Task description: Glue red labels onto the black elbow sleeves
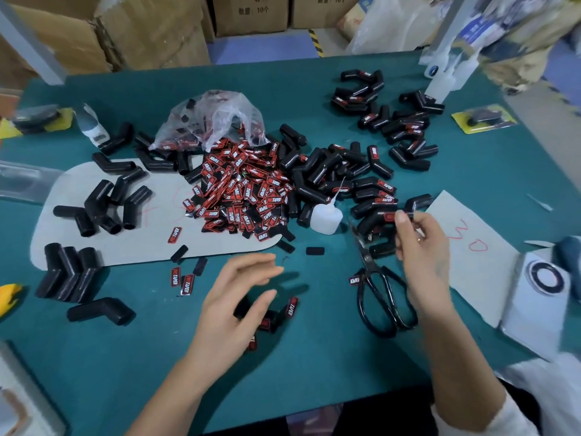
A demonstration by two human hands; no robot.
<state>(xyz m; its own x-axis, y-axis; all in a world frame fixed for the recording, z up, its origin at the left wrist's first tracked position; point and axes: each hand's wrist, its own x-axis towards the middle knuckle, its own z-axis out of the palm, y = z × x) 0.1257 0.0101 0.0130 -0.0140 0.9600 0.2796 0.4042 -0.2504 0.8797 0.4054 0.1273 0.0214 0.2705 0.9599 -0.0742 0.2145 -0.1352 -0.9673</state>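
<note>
On the green bench point(314, 357), left of the white glue bottle point(325, 217), bare black elbow sleeves point(100, 206) lie on a grey card; they look like light, soft rubber tubes with a bend, so I judge they are best taken by one straight leg, where the fingers will not crush the open end. Nearer the glue bottle is the heap of red labels point(239, 190), small, thin and probably a little slippery, easy to lift by the edges with two fingertips. Below the glue bottle and to the left, the left hand point(232, 297) hovers with fingers loose and holding nothing, above a few loose labels. Right of the glue bottle, the right hand point(421, 243) pinches one sleeve with a label point(390, 216) between thumb and fingertips. Black scissors point(382, 294) lie just beside this hand.
</note>
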